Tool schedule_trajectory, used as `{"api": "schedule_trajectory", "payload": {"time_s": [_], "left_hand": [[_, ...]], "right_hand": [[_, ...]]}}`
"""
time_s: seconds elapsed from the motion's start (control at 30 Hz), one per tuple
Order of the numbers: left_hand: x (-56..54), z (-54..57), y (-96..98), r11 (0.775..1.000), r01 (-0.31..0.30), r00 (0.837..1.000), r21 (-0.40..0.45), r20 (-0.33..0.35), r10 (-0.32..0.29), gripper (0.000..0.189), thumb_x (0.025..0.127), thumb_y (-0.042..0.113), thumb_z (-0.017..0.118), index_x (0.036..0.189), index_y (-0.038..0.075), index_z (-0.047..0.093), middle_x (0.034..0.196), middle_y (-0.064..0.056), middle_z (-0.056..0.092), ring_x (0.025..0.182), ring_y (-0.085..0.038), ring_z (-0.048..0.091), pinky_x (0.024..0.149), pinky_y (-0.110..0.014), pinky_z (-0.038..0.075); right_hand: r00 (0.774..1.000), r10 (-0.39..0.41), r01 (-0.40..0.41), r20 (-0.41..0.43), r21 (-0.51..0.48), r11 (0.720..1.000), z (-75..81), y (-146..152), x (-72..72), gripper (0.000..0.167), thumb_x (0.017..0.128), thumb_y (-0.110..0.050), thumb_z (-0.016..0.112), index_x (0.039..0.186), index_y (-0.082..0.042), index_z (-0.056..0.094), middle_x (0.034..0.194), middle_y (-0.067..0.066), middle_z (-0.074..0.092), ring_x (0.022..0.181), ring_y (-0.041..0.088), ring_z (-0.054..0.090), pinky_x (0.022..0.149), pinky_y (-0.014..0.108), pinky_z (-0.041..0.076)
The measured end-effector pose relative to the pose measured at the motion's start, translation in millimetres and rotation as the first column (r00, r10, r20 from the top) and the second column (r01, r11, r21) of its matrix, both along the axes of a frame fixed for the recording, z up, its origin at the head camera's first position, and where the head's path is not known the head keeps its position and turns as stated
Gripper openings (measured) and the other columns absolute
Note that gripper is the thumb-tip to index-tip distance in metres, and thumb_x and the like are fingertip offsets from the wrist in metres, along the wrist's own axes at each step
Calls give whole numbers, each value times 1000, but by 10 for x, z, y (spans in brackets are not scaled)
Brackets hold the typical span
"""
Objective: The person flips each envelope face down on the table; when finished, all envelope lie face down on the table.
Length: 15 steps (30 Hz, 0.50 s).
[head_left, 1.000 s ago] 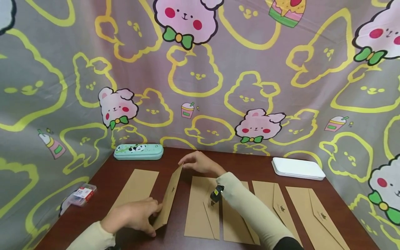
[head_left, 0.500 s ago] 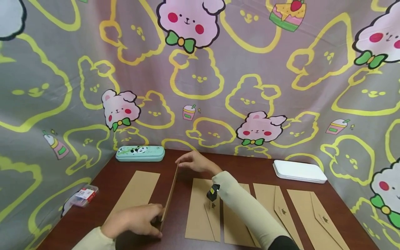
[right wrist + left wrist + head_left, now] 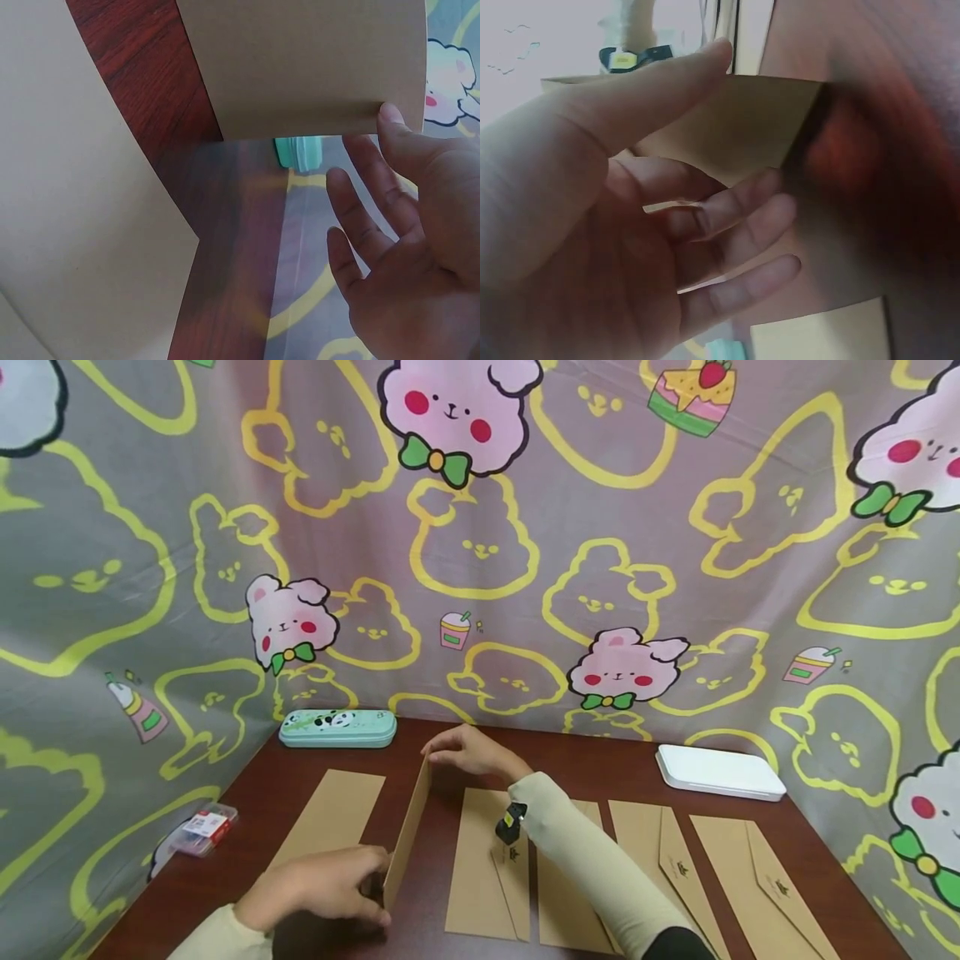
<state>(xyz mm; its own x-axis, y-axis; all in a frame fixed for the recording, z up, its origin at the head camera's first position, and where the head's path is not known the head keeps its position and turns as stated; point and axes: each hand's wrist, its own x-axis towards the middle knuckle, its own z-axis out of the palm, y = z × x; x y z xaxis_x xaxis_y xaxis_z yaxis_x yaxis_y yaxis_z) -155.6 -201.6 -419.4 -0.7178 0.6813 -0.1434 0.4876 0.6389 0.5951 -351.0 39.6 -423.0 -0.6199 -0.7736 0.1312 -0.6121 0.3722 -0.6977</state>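
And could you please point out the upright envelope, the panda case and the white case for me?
Upright envelope point(image 3: 307, 67): right wrist view, on its broad face.
Panda case point(image 3: 337, 727): head view, on its lid.
White case point(image 3: 718, 768): head view, on its top.

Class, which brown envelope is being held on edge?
The envelope between the left hand and right hand; the other five envelopes lie flat on the table.

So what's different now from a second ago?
The raised envelope has turned: its logo face showed, then it was edge-on, and now a plain face shows. I see nothing newly taken hold of or let go; the right hand still pinches its far end, the left hand stays at the near end. The flat envelopes lie as before.
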Motion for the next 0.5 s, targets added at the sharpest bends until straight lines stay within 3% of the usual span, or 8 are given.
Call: {"api": "schedule_trajectory", "payload": {"time_s": [0.1, 0.2, 0.27, 0.3, 0.37, 0.5], "left_hand": [[11, 84, -29, 1000, -11, 1000, -2, -9, 11, 56, 84, 37, 84, 127, 5, 66, 103, 6, 61, 85, 0, 54, 72, -21, 47], [56, 198, -50, 998, -59, 998, -38, -35, 58, 95, 85, 44, 83, 153, -6, 39, 124, -3, 62, 102, -7, 59, 85, -26, 50], [93, 282, -52, 993, -96, 994, -65, -53, 92, 110, 84, 48, 82, 160, -5, 23, 139, -8, 58, 113, -12, 62, 93, -31, 51], [111, 322, -51, 992, -109, 993, -70, -60, 105, 111, 84, 50, 81, 162, -2, 20, 143, -11, 56, 120, -16, 62, 97, -35, 52], [135, 385, -43, 992, -110, 991, -67, -84, 104, 110, 85, 50, 80, 164, 5, 19, 136, -7, 59, 114, -16, 63, 92, -35, 52], [154, 461, -15, 996, -70, 989, -53, -134, 62, 94, 88, 49, 77, 161, 11, 33, 120, 5, 61, 102, -7, 61, 81, -29, 51]], "right_hand": [[1000, 15, -15, -17, 2, 1000, -9, -7, -3, 24, 104, -18, 61, 122, -10, 75, 125, 5, 75, 110, 11, 69, 96, 29, 54], [999, 25, -25, -38, 7, 1000, -6, -14, -6, 26, 104, -19, 61, 123, -9, 74, 125, 4, 74, 109, 11, 69, 95, 27, 55], [999, 22, -21, -45, 16, 1000, 8, -15, -3, 25, 104, -19, 61, 123, -11, 75, 125, 3, 75, 110, 10, 69, 95, 26, 54], [999, 19, -18, -46, 19, 1000, 16, -14, -2, 24, 103, -19, 62, 122, -13, 75, 125, 2, 75, 111, 10, 69, 95, 26, 54], [999, 9, -8, -43, 27, 1000, 34, -10, 3, 23, 103, -20, 62, 121, -17, 76, 124, 0, 75, 112, 9, 69, 96, 26, 54], [999, 3, -2, -37, 33, 999, 44, -7, 10, 22, 104, -20, 61, 120, -18, 76, 123, 0, 75, 113, 11, 69, 97, 28, 54]]}}
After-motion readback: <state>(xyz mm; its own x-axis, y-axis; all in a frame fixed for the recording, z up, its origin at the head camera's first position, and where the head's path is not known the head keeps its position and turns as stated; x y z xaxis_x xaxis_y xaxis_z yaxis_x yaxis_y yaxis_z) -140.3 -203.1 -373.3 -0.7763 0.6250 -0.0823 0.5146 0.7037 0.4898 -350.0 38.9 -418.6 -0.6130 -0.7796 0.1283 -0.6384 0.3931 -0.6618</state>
